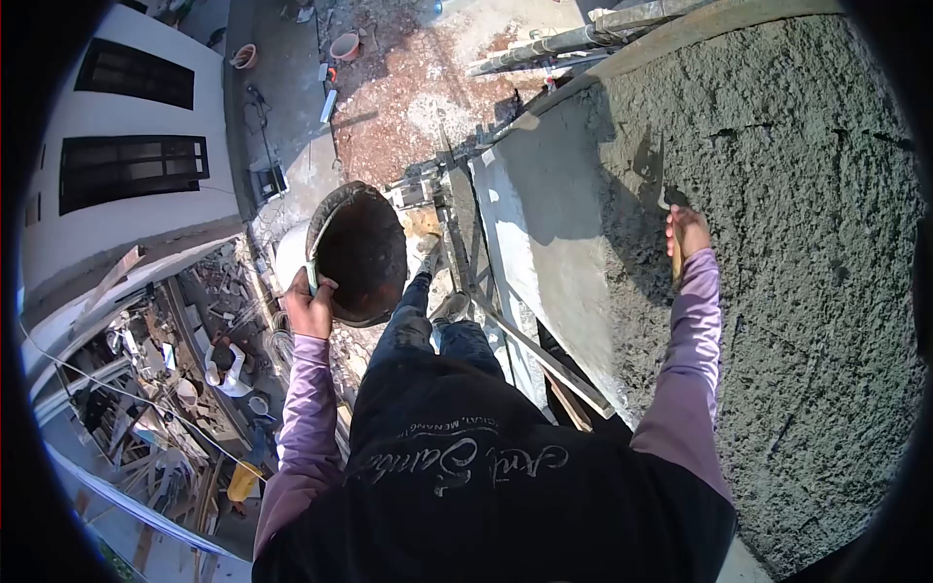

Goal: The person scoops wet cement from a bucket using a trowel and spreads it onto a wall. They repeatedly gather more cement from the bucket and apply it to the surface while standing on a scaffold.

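My left hand is wrapped round the rim of a black bucket, which is tilted so that its dark, mortar-stained inside shows. On the other side, my right hand grips a trowel by its handle. The trowel's thin blade points up, seen almost edge-on, close against the wall. Rough wet-looking grey mortar covers most of this wall, while a smoother grey strip runs along its left part. My hand's shadow falls on the mortar beside the trowel.
My feet stand on narrow scaffold boards high above the ground. A slanting timber lies beside my legs. Below left, a person is near piled scrap wood. An orange bucket stands on the ground ahead.
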Demonstrator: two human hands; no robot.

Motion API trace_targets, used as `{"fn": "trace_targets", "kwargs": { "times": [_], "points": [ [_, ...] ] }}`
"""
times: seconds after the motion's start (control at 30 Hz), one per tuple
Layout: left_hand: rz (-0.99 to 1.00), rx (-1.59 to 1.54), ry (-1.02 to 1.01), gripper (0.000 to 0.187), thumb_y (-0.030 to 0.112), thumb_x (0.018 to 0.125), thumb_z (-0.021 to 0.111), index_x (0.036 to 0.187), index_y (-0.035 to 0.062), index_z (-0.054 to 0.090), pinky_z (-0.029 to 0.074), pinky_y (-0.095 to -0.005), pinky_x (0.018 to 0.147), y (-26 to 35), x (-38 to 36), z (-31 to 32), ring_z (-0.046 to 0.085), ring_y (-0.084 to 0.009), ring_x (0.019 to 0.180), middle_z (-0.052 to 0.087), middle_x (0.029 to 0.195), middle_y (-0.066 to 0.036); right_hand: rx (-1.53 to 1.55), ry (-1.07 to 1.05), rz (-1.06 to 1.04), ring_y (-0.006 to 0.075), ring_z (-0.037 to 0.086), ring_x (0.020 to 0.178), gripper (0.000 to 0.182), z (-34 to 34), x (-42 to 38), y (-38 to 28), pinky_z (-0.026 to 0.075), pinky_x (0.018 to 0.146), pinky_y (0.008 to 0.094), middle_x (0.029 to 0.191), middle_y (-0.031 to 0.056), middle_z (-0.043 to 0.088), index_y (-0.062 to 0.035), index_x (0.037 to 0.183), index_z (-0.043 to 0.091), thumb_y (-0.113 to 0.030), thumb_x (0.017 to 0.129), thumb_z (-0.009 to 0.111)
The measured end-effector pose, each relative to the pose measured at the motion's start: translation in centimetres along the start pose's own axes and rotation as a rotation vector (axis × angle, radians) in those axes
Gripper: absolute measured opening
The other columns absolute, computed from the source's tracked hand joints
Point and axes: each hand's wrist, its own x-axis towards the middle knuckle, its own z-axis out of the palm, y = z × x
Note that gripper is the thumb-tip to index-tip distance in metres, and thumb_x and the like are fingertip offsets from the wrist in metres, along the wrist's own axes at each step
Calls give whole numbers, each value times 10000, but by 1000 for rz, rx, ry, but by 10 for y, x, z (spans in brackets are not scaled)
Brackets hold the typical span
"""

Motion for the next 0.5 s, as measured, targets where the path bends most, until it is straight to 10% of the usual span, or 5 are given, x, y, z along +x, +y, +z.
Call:
{"fn": "trace_targets", "kwargs": {
  "times": [0.17,0.23,0.3,0.4,0.5],
  "points": [
    [78,-20,-35,79,-35,734,536,759,7,597,449,-281,638,35,-15,18,574,-142,640,618,675,-55,-323,174,-230,70,466,446,279,-64,-206,-3,328,408,241,579,16,528,3,902,593,-250,1007,540],
    [125,-109,-73,79,-30,733,536,758,11,599,449,-284,636,45,-10,38,574,-144,638,619,673,-53,-640,72,-396,276,584,557,214,-55,-210,38,452,550,378,644,162,596,29,958,598,-175,899,617],
    [132,-61,-112,67,1,723,556,752,10,615,463,-293,653,63,-12,50,602,-163,652,638,677,-59,-798,-65,-464,417,649,809,233,6,-217,40,507,723,460,832,256,634,17,961,605,-183,843,626],
    [265,-179,-226,93,2,693,550,709,-12,640,479,-317,664,85,-29,64,628,-213,679,637,716,-92,-944,-339,-472,423,653,924,298,92,-201,45,514,838,488,976,239,666,0,1007,593,-196,792,658],
    [463,-156,-361,83,-21,678,535,686,-14,617,470,-335,633,136,-49,64,615,-254,657,590,703,-117,-990,-159,-708,400,665,953,300,166,-167,46,530,859,490,1009,251,670,11,968,637,-215,772,670]
  ]
}}
